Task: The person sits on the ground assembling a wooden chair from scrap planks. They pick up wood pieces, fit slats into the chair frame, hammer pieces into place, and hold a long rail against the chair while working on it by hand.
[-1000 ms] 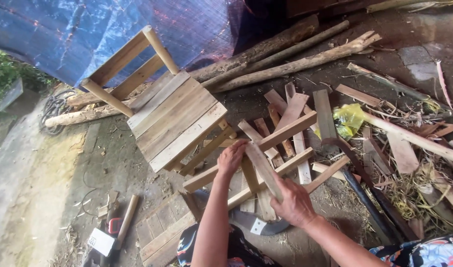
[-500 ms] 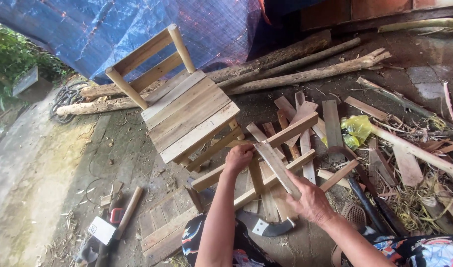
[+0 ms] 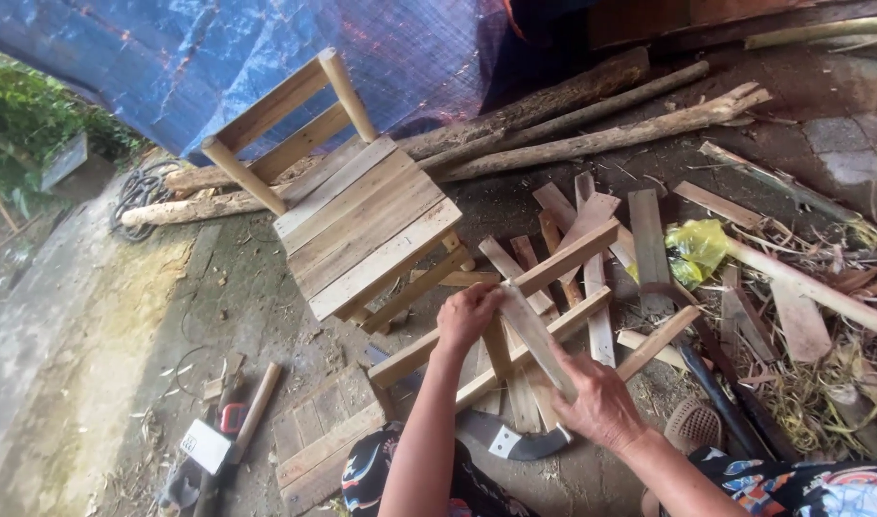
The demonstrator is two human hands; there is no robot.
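Note:
A frame of nailed wooden slats (image 3: 563, 258) lies tilted on the dirt floor in front of me. My left hand (image 3: 469, 316) grips the frame near its middle, where a short slat (image 3: 536, 340) crosses it. This slat runs down to my right hand (image 3: 599, 402), whose fingers are closed around its lower end. A finished small wooden chair (image 3: 362, 225) stands just left of the frame. A curved blade (image 3: 504, 438) with a dark edge lies on the ground below my hands.
Loose planks (image 3: 649, 244) and long poles (image 3: 592, 134) lie behind the frame. A yellow plastic bag (image 3: 695, 251) sits at right among scraps. A hammer (image 3: 237, 426) lies at lower left, a slatted panel (image 3: 324, 440) beside it. A blue tarp (image 3: 170, 67) hangs behind.
The view has shifted so the chair and frame sit further right. My hands stay on the frame and slat, the right one slightly lower.

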